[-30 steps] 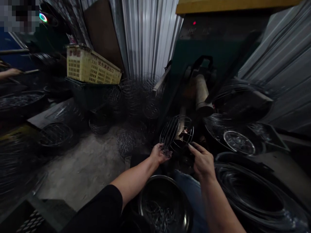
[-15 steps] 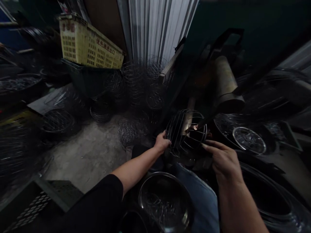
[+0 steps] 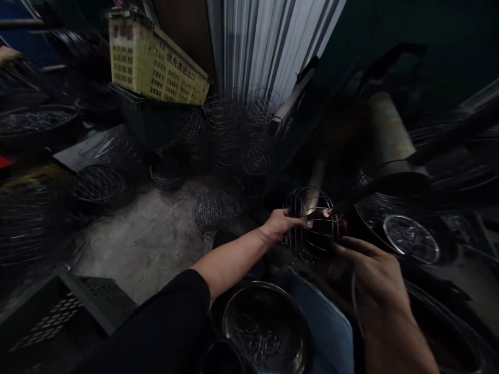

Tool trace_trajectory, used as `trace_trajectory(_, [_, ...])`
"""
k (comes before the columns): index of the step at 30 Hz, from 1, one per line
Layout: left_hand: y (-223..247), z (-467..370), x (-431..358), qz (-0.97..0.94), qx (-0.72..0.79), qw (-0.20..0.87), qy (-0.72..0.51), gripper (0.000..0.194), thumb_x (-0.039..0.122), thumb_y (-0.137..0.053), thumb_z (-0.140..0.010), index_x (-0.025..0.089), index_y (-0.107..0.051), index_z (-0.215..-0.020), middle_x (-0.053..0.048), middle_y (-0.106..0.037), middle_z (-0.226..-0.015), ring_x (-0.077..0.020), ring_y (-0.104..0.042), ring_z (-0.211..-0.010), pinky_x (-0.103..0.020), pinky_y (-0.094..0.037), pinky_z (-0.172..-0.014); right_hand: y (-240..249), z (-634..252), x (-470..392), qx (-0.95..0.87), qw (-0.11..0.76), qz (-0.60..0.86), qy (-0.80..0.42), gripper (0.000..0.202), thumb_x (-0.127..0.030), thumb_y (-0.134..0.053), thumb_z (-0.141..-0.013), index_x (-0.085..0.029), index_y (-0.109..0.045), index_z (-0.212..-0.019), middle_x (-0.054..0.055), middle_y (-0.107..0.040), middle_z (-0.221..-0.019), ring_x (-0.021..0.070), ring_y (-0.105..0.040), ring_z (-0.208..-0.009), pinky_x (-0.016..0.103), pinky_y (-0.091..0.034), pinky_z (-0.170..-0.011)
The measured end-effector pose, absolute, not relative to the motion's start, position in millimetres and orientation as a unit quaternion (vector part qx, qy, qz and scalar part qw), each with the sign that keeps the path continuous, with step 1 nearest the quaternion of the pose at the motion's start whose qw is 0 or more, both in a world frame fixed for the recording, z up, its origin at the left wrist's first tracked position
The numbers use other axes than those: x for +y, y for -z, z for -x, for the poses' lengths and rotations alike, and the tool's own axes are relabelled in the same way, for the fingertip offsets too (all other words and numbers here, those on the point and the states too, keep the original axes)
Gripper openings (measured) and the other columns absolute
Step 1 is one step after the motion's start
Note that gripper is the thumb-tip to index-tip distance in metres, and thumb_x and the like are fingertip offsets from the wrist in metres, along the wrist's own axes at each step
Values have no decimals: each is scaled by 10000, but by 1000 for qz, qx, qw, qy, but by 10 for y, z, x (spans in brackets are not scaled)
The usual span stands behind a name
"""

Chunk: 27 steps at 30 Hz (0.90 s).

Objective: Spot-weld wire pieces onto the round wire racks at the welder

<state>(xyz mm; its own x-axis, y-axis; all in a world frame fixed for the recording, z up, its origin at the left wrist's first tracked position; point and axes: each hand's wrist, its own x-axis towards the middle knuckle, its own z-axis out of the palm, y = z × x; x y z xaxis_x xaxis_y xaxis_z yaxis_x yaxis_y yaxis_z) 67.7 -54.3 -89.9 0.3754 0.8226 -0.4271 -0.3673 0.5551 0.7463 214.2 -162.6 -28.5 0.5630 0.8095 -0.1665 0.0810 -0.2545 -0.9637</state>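
Observation:
A round basket of thin metal wire is held on its side around the tips of a dark machine. My left hand is closed on its left side, with the thumb and fingers on the wires. At its right rim, my right hand is closed in a pinch, slightly blurred; the fingertips are partly dark. A thin pale curved line runs below this hand, and I cannot tell what it is. Inside the basket, a copper-coloured tip on a dark rod meets a pale bar.
A metal bowl with small bent wire pieces stands by my jeans-clad knee. Wire baskets are stacked behind, beside a yellow crate. A green crate lies lower left. At right is a dish of metal parts. Another person's hand shows far left.
My left hand has moved right and inward along the wire basket. The basket and my right hand sit slightly further right and lower in view; the whole view has shifted too.

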Motion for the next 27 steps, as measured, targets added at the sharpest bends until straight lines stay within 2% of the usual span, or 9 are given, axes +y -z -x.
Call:
trace_trajectory(3, [899, -643, -593, -281, 432, 745, -423, 503, 45, -852, -453, 100, -715, -934, -12, -664, -721, -150, -613, -641, -305, -522, -662, 320, -2114, -1668, -276, 526, 719, -359, 494, -321, -926, -427, -184, -793, -883, 73, -782, -820, 270, -746, -739, 323, -615, -632])
trace_trajectory(5, [895, -595, -636, -291, 443, 705, -471, 713, 52, -883, -431, 99, -706, -1120, 7, -648, -780, -133, -603, -707, -294, -525, -732, 362, -2096, -1690, -272, 531, 720, -354, 535, -348, -926, -415, -176, -794, -904, 77, -782, -826, 270, -743, -736, 332, -611, -635])
trace_trajectory(8, [908, -528, -704, -321, 413, 666, -531, 1061, 78, -919, -400, 115, -568, -1400, 22, -615, -871, -124, -596, -823, -279, -514, -842, 485, -2115, -1716, -266, 535, 728, -337, 542, -388, -906, -410, -162, -799, -891, 83, -777, -803, 262, -731, -717, 331, -593, -619])
trace_trajectory(10, [949, -501, -753, -339, 389, 667, -538, 1147, 98, -928, -397, 127, -508, -1464, 14, -605, -924, -127, -593, -867, -284, -509, -877, 602, -2160, -1733, -281, 529, 732, -324, 496, -397, -884, -421, -161, -803, -850, 89, -777, -813, 256, -726, -739, 329, -582, -643])
trace_trajectory(15, [1086, -498, -881, -351, 387, 665, -533, 1144, 145, -955, -366, 116, -530, -1428, -12, -614, -1019, -116, -574, -854, -269, -509, -860, 875, -2278, -1795, -319, 527, 730, -296, 449, -432, -846, -465, -168, -807, -825, 98, -778, -825, 270, -718, -768, 367, -570, -676])
trace_trajectory(20, [1115, -533, -939, -353, 378, 666, -538, 1155, 167, -959, -362, 115, -508, -1424, 19, -613, -949, -83, -551, -776, -223, -502, -781, 930, -2298, -1849, -294, 552, 723, -294, 424, -416, -865, -453, -185, -806, -803, 76, -777, -825, 261, -715, -804, 366, -566, -730])
trace_trajectory(27, [1107, -589, -965, -341, 365, 682, -533, 996, 152, -946, -372, 140, -598, -1305, 11, -639, -953, -105, -590, -799, -244, -532, -783, 948, -2346, -1909, -330, 565, 711, -258, 454, -485, -892, -523, -184, -801, -850, 75, -776, -843, 260, -726, -782, 369, -588, -711])
